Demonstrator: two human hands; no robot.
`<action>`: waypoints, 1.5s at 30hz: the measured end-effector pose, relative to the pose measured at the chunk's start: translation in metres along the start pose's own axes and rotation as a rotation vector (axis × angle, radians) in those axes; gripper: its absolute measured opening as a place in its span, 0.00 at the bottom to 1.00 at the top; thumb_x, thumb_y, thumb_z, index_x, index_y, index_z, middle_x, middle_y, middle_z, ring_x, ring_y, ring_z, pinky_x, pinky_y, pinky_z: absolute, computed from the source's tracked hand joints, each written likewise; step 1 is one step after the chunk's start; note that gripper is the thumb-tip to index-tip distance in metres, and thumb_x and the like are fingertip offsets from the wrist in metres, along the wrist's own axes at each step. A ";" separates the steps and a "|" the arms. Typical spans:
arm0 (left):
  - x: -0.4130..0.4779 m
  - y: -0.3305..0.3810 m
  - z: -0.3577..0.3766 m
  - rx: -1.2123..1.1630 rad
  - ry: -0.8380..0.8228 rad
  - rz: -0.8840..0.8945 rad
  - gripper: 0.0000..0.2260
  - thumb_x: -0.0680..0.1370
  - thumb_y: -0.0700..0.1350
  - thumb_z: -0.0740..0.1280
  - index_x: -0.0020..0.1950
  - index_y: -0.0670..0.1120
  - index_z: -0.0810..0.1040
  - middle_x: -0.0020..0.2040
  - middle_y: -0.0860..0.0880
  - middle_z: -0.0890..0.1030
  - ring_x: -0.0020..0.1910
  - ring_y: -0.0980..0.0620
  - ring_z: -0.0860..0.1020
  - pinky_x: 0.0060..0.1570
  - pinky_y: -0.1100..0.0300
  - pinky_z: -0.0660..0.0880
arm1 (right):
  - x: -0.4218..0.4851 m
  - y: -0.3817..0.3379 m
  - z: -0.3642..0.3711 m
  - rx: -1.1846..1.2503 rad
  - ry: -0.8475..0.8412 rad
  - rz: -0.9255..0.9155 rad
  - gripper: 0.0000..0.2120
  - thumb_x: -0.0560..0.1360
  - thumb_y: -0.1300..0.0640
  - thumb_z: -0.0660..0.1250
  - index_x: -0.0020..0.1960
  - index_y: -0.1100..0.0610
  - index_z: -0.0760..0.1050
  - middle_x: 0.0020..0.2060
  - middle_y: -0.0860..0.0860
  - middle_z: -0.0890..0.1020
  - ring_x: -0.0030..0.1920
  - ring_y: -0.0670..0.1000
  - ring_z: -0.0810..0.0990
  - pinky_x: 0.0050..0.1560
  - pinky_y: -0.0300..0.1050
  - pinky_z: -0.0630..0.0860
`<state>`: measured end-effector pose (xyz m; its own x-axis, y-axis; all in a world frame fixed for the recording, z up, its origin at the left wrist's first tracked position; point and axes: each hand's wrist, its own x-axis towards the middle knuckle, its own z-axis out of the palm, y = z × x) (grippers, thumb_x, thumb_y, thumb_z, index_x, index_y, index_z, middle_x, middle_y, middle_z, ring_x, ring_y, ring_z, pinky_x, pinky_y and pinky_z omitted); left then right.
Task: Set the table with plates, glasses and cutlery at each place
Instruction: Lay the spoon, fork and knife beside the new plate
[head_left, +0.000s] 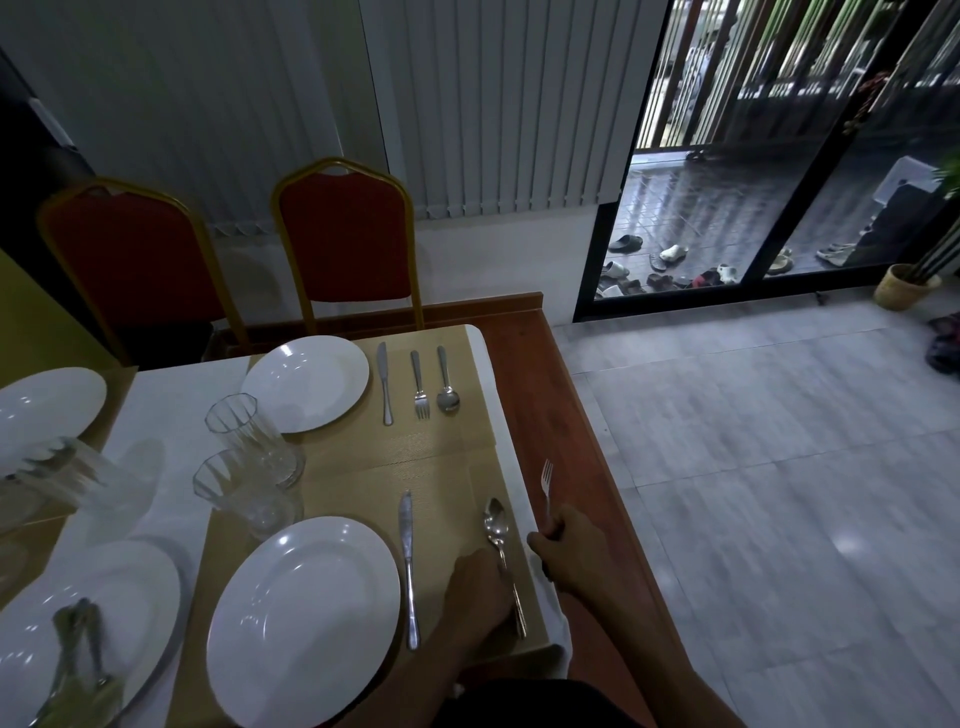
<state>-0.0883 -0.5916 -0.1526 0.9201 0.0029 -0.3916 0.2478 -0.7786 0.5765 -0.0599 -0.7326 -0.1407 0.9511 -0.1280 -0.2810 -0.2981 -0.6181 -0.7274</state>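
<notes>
Near place setting on the counter (524, 374), seen from the head view. A fork (546, 486) is held upright in the right hand (574, 558), the fingers closed around its handle and the tines pointing to the far side, over the counter's right edge; it is judged to be the last piece wanted at this place. The left hand (480, 592) is laid on the tan placemat (441, 483), closed at the handle of a spoon (500, 540), apparently to square it; whether the handle is pinched or merely pressed cannot be told. A table knife (409, 566) lies just left of this hand, parallel to the spoon and close beside the near dinner plate (304, 621). The far place, with its plate (305, 383), knife (384, 383), fork (421, 387) and spoon (447, 382), is shown complete, and evidently serves as the pattern: knife, fork, spoon. Two glasses (254, 457) stand between the plates. On the left, cutlery (78, 654) rests heaped on a further plate (88, 623), not yet laid out.
</notes>
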 end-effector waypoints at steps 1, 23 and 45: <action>0.000 -0.001 -0.001 0.009 0.005 -0.004 0.08 0.81 0.45 0.63 0.41 0.49 0.76 0.40 0.53 0.79 0.40 0.57 0.80 0.43 0.65 0.78 | 0.000 0.000 0.000 0.000 -0.002 0.000 0.14 0.73 0.59 0.72 0.37 0.54 0.68 0.30 0.49 0.75 0.31 0.50 0.77 0.34 0.41 0.76; 0.005 -0.038 -0.028 -0.234 0.094 -0.219 0.15 0.81 0.47 0.60 0.40 0.44 0.81 0.36 0.51 0.80 0.35 0.57 0.76 0.34 0.67 0.68 | -0.007 -0.037 0.055 -0.294 -0.480 -0.190 0.13 0.72 0.60 0.69 0.30 0.56 0.73 0.29 0.53 0.76 0.34 0.51 0.79 0.44 0.44 0.79; 0.003 -0.047 -0.020 -0.066 0.155 -0.158 0.09 0.75 0.45 0.70 0.37 0.44 0.82 0.34 0.52 0.79 0.34 0.58 0.78 0.38 0.65 0.74 | 0.002 0.001 0.032 -0.325 -0.255 -0.054 0.09 0.74 0.55 0.71 0.45 0.59 0.75 0.38 0.53 0.81 0.39 0.50 0.80 0.40 0.44 0.77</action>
<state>-0.0915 -0.5430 -0.1666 0.9028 0.2217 -0.3686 0.4068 -0.7184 0.5643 -0.0614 -0.7088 -0.1620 0.9018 0.0823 -0.4242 -0.1688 -0.8366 -0.5211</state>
